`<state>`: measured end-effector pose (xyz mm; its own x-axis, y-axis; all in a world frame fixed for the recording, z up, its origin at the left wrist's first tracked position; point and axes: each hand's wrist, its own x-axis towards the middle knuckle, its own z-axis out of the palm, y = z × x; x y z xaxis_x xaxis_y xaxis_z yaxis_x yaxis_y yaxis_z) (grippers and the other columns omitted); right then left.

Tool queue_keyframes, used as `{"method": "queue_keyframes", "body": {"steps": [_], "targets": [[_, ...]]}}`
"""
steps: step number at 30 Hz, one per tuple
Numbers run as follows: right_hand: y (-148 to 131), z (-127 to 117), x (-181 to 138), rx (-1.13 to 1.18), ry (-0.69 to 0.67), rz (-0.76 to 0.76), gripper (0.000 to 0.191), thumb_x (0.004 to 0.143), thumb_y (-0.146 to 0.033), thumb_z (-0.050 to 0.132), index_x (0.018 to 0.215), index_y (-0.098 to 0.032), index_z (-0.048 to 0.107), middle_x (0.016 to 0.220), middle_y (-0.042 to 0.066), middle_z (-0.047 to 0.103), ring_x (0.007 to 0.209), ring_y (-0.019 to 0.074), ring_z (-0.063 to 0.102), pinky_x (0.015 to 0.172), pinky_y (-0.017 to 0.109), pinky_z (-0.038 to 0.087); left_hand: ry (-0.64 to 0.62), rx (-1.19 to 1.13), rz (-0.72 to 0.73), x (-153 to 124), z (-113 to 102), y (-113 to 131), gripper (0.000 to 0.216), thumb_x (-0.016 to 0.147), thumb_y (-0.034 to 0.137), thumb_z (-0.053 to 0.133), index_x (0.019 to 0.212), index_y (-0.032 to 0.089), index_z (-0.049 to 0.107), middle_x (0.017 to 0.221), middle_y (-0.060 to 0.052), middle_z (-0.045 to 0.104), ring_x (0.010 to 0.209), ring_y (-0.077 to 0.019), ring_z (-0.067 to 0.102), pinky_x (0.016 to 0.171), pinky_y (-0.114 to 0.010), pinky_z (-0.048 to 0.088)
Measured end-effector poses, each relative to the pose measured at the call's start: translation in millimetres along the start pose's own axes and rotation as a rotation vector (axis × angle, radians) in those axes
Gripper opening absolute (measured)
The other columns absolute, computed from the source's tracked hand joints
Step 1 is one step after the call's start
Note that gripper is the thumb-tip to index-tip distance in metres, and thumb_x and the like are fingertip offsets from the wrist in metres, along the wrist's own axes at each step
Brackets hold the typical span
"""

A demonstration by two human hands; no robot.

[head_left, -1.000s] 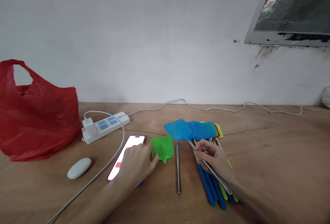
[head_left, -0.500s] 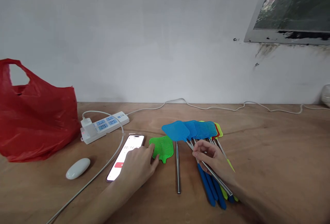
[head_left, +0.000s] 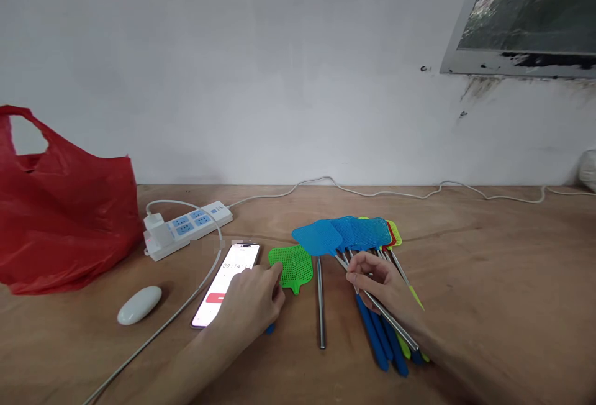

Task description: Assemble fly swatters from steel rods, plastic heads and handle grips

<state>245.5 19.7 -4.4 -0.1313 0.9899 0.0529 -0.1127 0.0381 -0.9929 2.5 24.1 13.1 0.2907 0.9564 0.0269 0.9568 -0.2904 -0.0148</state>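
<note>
A fan of fly swatters point(head_left: 358, 234) lies on the wooden table point(head_left: 488, 268), with blue, red and yellow-green heads, metal shafts and blue handles. My right hand point(head_left: 379, 284) rests on their shafts, fingers curled and pinching one shaft. A loose green swatter head point(head_left: 292, 266) lies to the left, beside a bare metal rod point(head_left: 320, 302). My left hand point(head_left: 249, 305) lies partly over a lit phone point(head_left: 226, 290), its fingertips touching the green head's left edge. A small blue piece point(head_left: 270, 329) peeks out under this hand.
A red plastic bag point(head_left: 60, 212) stands at the far left. A white power strip point(head_left: 186, 228) with a plugged charger and cable point(head_left: 158, 330) lies behind the phone. A white oval object point(head_left: 138, 304) sits near the front left. A white cord point(head_left: 395, 194) runs along the wall.
My left hand has slid slightly back off the phone, uncovering more of the screen. My right hand stays on the shafts. The view has shifted a little.
</note>
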Motion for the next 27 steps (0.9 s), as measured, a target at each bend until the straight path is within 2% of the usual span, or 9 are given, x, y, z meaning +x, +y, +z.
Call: {"method": "queue_keyframes", "body": {"steps": [5,10,13,15,18,22,27], "targets": [[-0.6,0.2,-0.1,-0.001,-0.002,0.003,0.032,0.07,-0.045,0.082,0.072,-0.02,0.062,0.056,-0.008,0.05,0.036,0.0042,0.036,0.033,0.019,0.022,0.01,-0.071,0.033,0.6,3.8,-2.5,0.016,0.074,0.005,0.052,0.076,0.021,0.053,0.08,-0.004,0.066,0.069,-0.0239,0.065,0.052,-0.029,0.026],[1.2,0.7,1.0,0.01,0.006,0.004,0.035,0.069,-0.048,0.083,0.072,-0.02,0.062,0.056,-0.008,0.05,0.036,0.0041,0.035,0.032,0.019,0.021,0.062,-0.162,0.034,0.4,3.5,-1.5,0.017,0.074,0.006,0.055,0.077,0.022,0.05,0.082,-0.002,0.064,0.069,-0.0212,0.064,0.054,-0.028,0.033],[3.9,-0.9,2.8,0.038,0.07,-0.015,0.035,0.071,-0.048,0.083,0.077,-0.02,0.063,0.055,-0.008,0.046,0.038,0.0043,0.033,0.034,0.02,0.022,0.139,-0.441,0.036,-0.1,4.9,1.0,0.012,0.081,0.016,0.057,0.09,0.023,0.052,0.071,0.003,0.063,0.06,-0.0186,0.063,0.055,-0.027,0.041],[5.9,-2.8,4.0,0.081,0.142,-0.018,0.036,0.071,-0.048,0.084,0.084,-0.021,0.064,0.056,-0.009,0.044,0.04,0.0048,0.032,0.036,0.02,0.024,0.169,-0.673,0.049,-0.7,7.1,3.1,0.017,0.084,0.024,0.059,0.1,0.023,0.054,0.069,0.003,0.065,0.058,-0.0181,0.064,0.056,-0.028,0.047],[7.6,-5.4,4.8,0.156,0.223,0.0,0.043,0.07,-0.047,0.085,0.098,-0.022,0.063,0.065,-0.007,0.055,0.044,0.0056,0.034,0.039,0.02,0.027,0.145,-0.832,0.08,-2.2,11.5,6.0,0.028,0.084,0.027,0.06,0.112,0.024,0.058,0.078,0.0,0.071,0.066,-0.0189,0.068,0.061,-0.029,0.053],[6.1,-5.6,3.7,0.209,0.224,0.008,0.053,0.07,-0.045,0.086,0.113,-0.023,0.062,0.075,-0.004,0.064,0.044,0.0048,0.033,0.039,0.02,0.023,0.089,-0.723,0.117,-4.6,16.6,8.9,0.021,0.082,0.02,0.058,0.101,0.023,0.067,0.079,0.0,0.073,0.067,-0.0187,0.066,0.06,-0.028,0.052],[3.9,-3.8,3.4,0.21,0.161,0.035,0.042,0.071,-0.046,0.084,0.102,-0.02,0.07,0.079,-0.001,0.064,0.045,0.0047,0.039,0.039,0.021,0.027,0.057,-0.52,0.187,-6.2,14.9,12.5,0.015,0.082,0.021,0.063,0.095,0.022,0.071,0.089,-0.004,0.071,0.078,-0.0214,0.065,0.064,-0.028,0.048]]}}
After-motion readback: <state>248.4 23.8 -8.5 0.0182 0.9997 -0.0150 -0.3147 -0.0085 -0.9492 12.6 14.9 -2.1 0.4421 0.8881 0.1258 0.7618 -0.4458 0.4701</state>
